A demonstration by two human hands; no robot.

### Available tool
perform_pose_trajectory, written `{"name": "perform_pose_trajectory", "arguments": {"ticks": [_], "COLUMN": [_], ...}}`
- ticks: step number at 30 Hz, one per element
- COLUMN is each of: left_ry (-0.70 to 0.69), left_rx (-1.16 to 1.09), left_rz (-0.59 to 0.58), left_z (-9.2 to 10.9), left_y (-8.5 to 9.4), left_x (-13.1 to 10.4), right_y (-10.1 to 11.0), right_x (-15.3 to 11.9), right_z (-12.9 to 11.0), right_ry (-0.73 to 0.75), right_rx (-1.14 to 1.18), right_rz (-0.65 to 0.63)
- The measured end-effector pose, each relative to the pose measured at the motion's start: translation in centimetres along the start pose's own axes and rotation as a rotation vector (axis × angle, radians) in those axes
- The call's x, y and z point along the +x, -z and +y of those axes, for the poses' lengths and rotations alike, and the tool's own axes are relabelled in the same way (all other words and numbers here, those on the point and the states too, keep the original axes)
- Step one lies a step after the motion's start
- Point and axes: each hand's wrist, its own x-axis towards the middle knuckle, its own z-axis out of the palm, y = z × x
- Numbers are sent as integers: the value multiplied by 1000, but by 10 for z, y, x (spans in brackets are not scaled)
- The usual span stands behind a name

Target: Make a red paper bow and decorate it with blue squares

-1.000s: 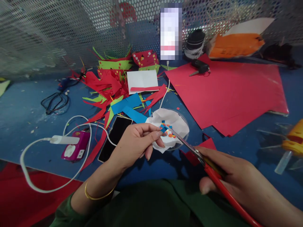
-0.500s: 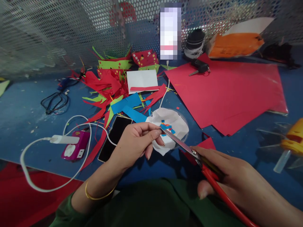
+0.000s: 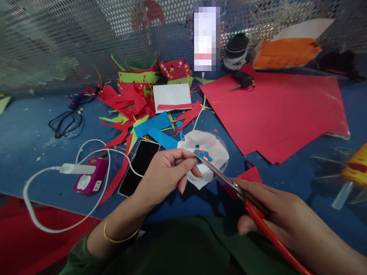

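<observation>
Red-handled scissors (image 3: 220,175) are in my right hand (image 3: 279,208), their blades pointing up and left. The blade tips meet the fingertips of my left hand (image 3: 169,172), where thumb and index finger are pinched together; whatever lies between them is too small or hidden to make out. Beneath the fingertips is a round clear dish lined with crumpled white paper (image 3: 219,152). Small blue paper bits (image 3: 203,153) lie on that lining, with a few orange and red ones among them.
Red paper sheets (image 3: 275,114) with a key (image 3: 242,80) on top cover the right. Coloured scraps (image 3: 134,99) and blue strips (image 3: 155,125) lie at back left. A black phone (image 3: 137,168), white cable and purple adapter (image 3: 91,175) are left; a yellow glue gun (image 3: 355,168) is far right.
The loose blue bits in the dish sit a little differently. My left fingers have shifted slightly right; the scissors stay at nearly the same spot.
</observation>
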Motion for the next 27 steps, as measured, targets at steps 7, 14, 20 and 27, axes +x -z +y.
{"name": "perform_pose_trajectory", "arguments": {"ticks": [7,14,20,27], "left_ry": [-8,14,17,18], "left_rx": [-13,-6,30,50], "left_rz": [-9,-10,-15,-10], "left_z": [0,0,1,0], "left_y": [0,3,4,4], "left_x": [0,1,1,2], "right_y": [0,0,1,-1], "right_x": [1,0,-1,1], "right_z": [-2,-2,-2,-1], "right_ry": [5,9,-1,-12], "right_rx": [-7,30,39,36], "right_rz": [14,35,27,30]}}
